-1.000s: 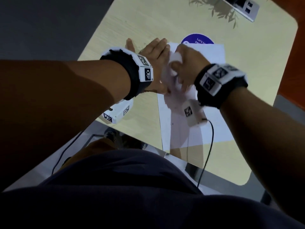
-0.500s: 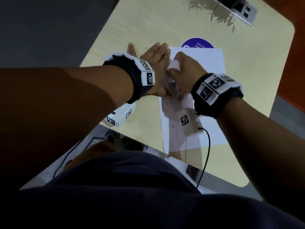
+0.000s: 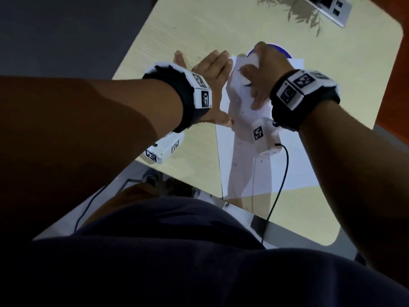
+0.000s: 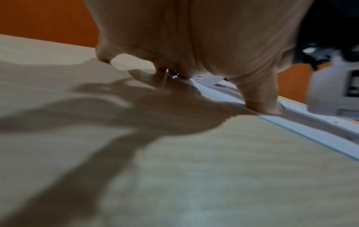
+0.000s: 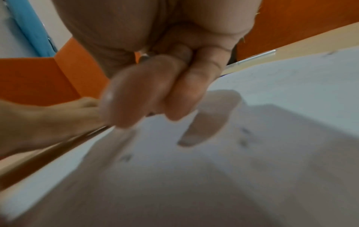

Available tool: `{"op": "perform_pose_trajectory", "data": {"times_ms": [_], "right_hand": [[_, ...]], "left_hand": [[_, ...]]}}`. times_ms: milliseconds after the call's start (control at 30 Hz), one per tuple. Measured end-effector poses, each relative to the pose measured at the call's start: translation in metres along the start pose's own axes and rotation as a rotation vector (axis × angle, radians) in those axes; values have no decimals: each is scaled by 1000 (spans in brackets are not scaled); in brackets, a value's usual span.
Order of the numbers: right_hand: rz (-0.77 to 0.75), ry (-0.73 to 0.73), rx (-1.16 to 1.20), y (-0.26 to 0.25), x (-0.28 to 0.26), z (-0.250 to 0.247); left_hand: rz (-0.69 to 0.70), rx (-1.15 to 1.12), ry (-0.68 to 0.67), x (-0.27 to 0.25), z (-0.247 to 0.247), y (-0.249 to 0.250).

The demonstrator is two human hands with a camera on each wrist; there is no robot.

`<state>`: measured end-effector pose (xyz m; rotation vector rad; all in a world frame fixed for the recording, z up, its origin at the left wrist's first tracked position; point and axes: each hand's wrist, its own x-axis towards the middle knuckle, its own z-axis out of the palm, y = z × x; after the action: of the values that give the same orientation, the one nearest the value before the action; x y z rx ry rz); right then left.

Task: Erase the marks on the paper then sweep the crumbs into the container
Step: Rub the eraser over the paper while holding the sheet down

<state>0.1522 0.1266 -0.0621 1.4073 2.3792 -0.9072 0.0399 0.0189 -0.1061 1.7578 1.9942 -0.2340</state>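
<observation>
A white sheet of paper (image 3: 265,167) lies on the light wooden table (image 3: 188,29), with small dark crumbs (image 3: 239,143) scattered on it and a short dark mark (image 3: 246,84) beside my right hand. My left hand (image 3: 212,69) lies flat with straight fingers at the paper's left edge, and its thumb (image 4: 262,107) presses on the sheet. At the far end of the paper, my right hand (image 3: 265,72) pinches a small white eraser (image 3: 252,60) with curled fingers (image 5: 139,95). A purple round thing (image 3: 286,54) shows just past the right hand, mostly hidden.
A grey socket panel (image 3: 332,9) is set into the far right of the table. A black cable (image 3: 281,185) runs from the right wrist camera across the paper and off the near edge. The table's left and near edges lie close by.
My right hand has slid with the eraser toward the far end of the paper, now covering most of the purple round thing. The left hand has stayed flat in place.
</observation>
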Motion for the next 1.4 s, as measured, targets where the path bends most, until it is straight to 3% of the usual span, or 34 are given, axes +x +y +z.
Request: {"op": "perform_pose_trajectory", "data": {"times_ms": [133, 300, 500, 633, 767, 933, 1100, 1267, 1400], "right_hand": [[-8, -56, -42, 10, -28, 17], [3, -15, 24, 1, -6, 2], [-37, -64, -55, 7, -32, 19], [-7, -29, 90, -1, -13, 2], [-80, -62, -78, 8, -40, 22], [-7, -40, 89, 2, -15, -2], [-73, -83, -68, 8, -41, 16], [1, -30, 116, -1, -19, -5], [-77, -77, -74, 8, -46, 16]], "left_hand": [[-12, -7, 3, 3, 2, -1], [-1, 9, 9, 2, 1, 0], [-11, -9, 2, 1, 1, -1], [7, 5, 20, 0, 1, -1], [-2, -11, 27, 2, 4, -3], [9, -13, 15, 0, 0, -2], [6, -18, 39, 2, 4, -2], [6, -24, 29, 0, 2, -1], [-1, -31, 32, 1, 3, -2]]}}
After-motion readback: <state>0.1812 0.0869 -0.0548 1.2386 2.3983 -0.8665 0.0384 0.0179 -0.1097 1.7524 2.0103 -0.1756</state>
